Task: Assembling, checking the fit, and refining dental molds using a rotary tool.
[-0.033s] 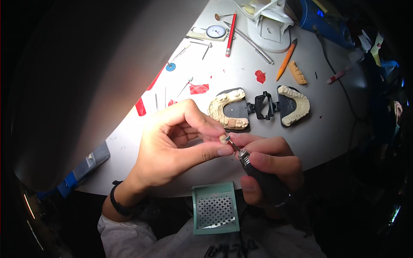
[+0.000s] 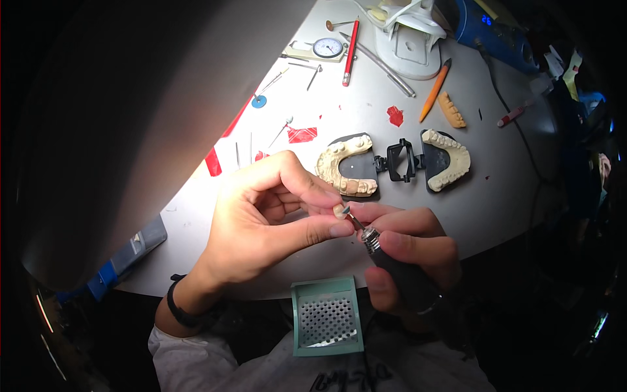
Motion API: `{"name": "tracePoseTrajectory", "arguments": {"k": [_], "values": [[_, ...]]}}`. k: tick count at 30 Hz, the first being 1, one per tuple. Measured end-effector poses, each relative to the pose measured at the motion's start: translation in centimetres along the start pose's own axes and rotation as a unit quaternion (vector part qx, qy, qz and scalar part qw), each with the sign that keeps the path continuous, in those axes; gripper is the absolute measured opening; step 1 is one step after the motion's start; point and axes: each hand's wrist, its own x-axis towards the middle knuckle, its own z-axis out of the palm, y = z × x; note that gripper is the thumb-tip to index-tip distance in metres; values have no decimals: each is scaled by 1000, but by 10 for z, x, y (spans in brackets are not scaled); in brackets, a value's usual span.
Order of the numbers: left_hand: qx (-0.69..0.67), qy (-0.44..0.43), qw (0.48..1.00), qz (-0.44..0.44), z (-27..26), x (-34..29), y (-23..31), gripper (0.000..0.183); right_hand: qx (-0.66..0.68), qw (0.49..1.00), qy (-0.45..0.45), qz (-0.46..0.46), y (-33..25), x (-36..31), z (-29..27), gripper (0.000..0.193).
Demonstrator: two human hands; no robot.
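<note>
Between thumb and fingertips, my left hand (image 2: 264, 215) pinches a small tooth-coloured dental crown (image 2: 339, 211). My right hand (image 2: 418, 245) is wrapped round a black dental handpiece (image 2: 408, 277) with a metal collar. Its thin shank carries a small bluish-grey tip (image 2: 347, 210), which is at the crown and seems to touch it. Both hands meet just in front of an opened dental articulator (image 2: 400, 161). A cream upper-looking dental cast (image 2: 334, 171) is mounted on its left plate, and another cast (image 2: 456, 162) on its right plate.
Behind lie a red pencil (image 2: 351, 52), an orange pencil (image 2: 435, 90), a dial gauge (image 2: 328, 48), a tan tooth-row piece (image 2: 450, 110), red wax scraps (image 2: 302, 135) and several burs. A large grey lamp-like shape (image 2: 144, 117) covers the left. A green perforated suction inlet (image 2: 326, 282) sits at the table edge.
</note>
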Motion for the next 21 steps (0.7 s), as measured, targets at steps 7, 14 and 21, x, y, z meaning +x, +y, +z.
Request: {"name": "tracePoseTrajectory", "arguments": {"k": [7, 14, 21], "values": [[-4, 1, 1000, -12, -1, 0, 0, 23, 5, 1000, 1, -3, 1, 0, 0, 30], [-8, -6, 1000, 0, -1, 1, -1, 24, 29, 999, 39, -12, 5, -3, 4, 29], [-6, -9, 1000, 11, -2, 1, -2, 23, 31, 998, 42, -16, 6, -3, 6, 29]]}}
